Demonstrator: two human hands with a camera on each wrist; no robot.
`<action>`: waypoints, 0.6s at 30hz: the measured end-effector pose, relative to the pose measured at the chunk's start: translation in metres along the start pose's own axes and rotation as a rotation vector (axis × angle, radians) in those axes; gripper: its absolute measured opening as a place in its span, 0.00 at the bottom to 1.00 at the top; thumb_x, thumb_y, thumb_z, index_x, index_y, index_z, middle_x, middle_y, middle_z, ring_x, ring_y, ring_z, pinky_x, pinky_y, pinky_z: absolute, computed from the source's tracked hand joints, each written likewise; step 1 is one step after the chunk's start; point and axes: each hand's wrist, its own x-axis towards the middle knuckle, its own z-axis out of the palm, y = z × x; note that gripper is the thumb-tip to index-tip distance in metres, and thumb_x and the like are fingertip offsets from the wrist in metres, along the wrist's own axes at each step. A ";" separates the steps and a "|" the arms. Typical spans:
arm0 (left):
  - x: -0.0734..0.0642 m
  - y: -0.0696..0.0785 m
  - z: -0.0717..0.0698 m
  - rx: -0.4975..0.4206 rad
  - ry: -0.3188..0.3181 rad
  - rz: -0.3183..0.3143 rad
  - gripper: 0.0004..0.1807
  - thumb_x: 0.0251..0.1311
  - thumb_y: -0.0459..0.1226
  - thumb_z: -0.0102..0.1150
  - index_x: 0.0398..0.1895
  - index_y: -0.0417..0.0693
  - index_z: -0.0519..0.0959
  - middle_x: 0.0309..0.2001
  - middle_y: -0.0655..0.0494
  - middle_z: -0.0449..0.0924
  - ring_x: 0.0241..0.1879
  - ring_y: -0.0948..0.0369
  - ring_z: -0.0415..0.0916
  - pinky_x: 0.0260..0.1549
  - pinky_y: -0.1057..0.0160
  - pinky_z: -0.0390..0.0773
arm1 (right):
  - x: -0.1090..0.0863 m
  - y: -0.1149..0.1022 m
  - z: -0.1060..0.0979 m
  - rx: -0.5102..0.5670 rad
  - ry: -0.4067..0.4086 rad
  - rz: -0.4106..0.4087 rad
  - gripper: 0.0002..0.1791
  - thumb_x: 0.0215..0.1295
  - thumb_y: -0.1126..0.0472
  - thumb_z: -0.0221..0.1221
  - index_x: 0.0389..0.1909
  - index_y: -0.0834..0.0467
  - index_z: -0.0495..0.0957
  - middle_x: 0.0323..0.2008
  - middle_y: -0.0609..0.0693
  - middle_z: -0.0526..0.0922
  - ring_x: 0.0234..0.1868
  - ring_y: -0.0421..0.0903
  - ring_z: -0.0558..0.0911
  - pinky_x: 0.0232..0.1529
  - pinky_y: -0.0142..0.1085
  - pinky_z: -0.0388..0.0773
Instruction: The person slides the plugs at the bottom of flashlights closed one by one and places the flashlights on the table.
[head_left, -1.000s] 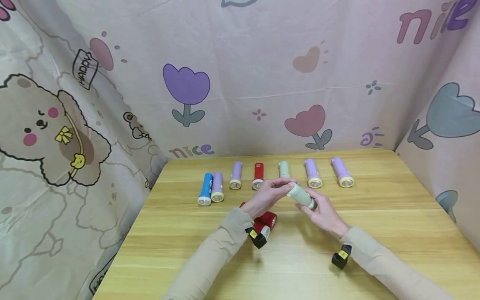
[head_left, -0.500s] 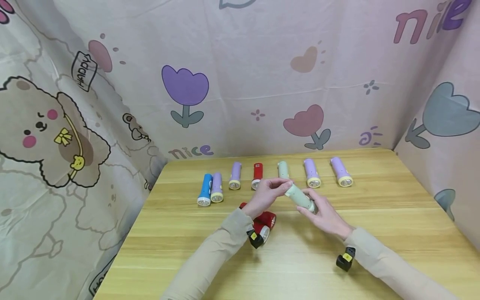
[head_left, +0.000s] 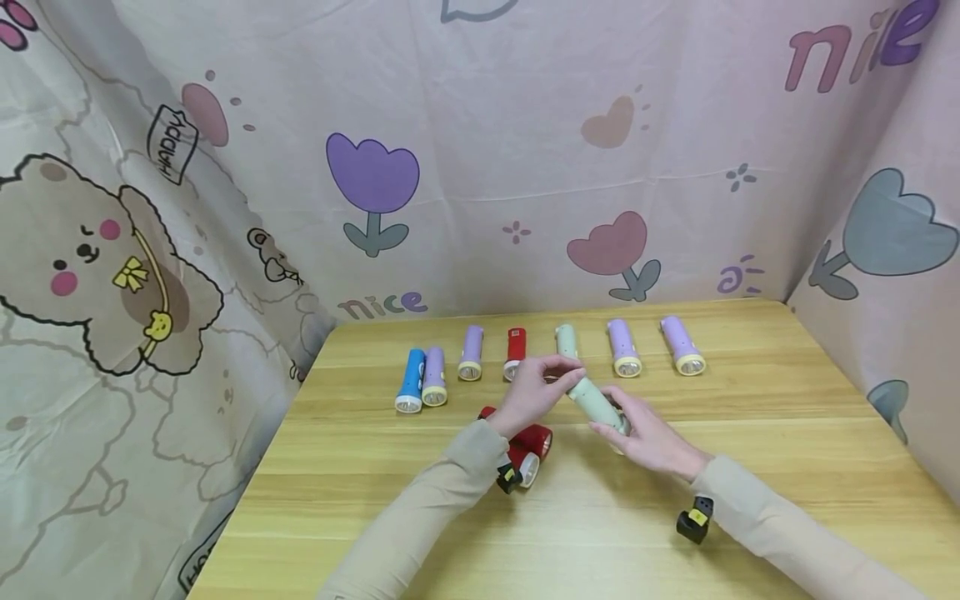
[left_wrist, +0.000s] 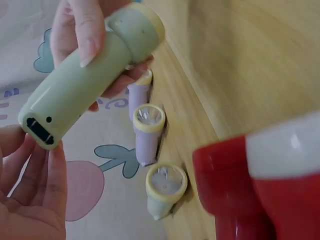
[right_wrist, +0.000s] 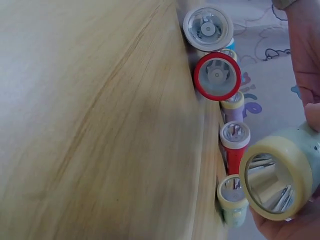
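A pale green flashlight [head_left: 596, 406] with a cream rim is held above the table between both hands. My right hand [head_left: 651, 435] grips it near its head, the thumb on one side and fingers underneath. At the tail, my left hand [head_left: 534, 392] pinches the end with thumb and fingertips. In the left wrist view the flashlight's tail end shows a dark slot and a small hole beside the left fingers [left_wrist: 52, 180]. The right wrist view shows its lens [right_wrist: 272, 182] facing the camera. Two red flashlights [head_left: 536, 439] lie by the left wrist, partly hidden by it.
Along the back of the wooden table [head_left: 360, 517] lie a blue flashlight [head_left: 411, 382], several purple flashlights [head_left: 622, 346], another red flashlight [head_left: 517, 346] and a second green flashlight [head_left: 566, 337], partly hidden by the left hand. A printed curtain [head_left: 480, 167] hangs behind.
The green flashlight and right hand have shifted slightly down, and its lens end now tilts lower toward the table. The left hand stays at the tail. The flashlights on the table stay put.
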 end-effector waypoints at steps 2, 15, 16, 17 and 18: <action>-0.001 -0.001 0.000 0.044 0.005 0.033 0.12 0.68 0.40 0.62 0.50 0.45 0.85 0.49 0.50 0.88 0.44 0.61 0.85 0.42 0.72 0.84 | -0.001 0.000 -0.001 -0.005 -0.002 0.013 0.25 0.69 0.56 0.63 0.63 0.58 0.70 0.47 0.52 0.81 0.39 0.39 0.77 0.39 0.31 0.76; -0.007 -0.003 0.000 0.428 -0.029 0.188 0.19 0.73 0.42 0.56 0.63 0.48 0.77 0.60 0.53 0.83 0.56 0.58 0.82 0.56 0.63 0.82 | -0.007 0.011 -0.016 -0.036 -0.005 0.117 0.27 0.67 0.56 0.65 0.62 0.62 0.70 0.47 0.57 0.82 0.36 0.40 0.77 0.32 0.31 0.79; -0.007 -0.002 0.000 0.446 -0.036 0.183 0.19 0.73 0.42 0.56 0.63 0.48 0.77 0.61 0.53 0.82 0.57 0.58 0.82 0.57 0.63 0.82 | -0.008 0.012 -0.018 -0.037 -0.005 0.128 0.28 0.67 0.56 0.65 0.63 0.63 0.70 0.47 0.58 0.81 0.35 0.41 0.77 0.30 0.32 0.79; -0.007 -0.002 0.000 0.467 -0.043 0.185 0.19 0.73 0.42 0.56 0.64 0.49 0.77 0.62 0.54 0.81 0.58 0.58 0.81 0.58 0.64 0.81 | -0.009 0.013 -0.020 -0.045 -0.002 0.134 0.28 0.67 0.56 0.65 0.62 0.63 0.70 0.47 0.58 0.82 0.36 0.42 0.78 0.31 0.31 0.79; -0.007 -0.001 0.001 0.492 -0.051 0.186 0.20 0.72 0.42 0.57 0.64 0.49 0.76 0.62 0.54 0.81 0.59 0.57 0.80 0.59 0.63 0.81 | -0.010 0.014 -0.022 -0.056 0.001 0.140 0.27 0.67 0.56 0.65 0.62 0.63 0.70 0.48 0.59 0.82 0.37 0.42 0.78 0.32 0.31 0.79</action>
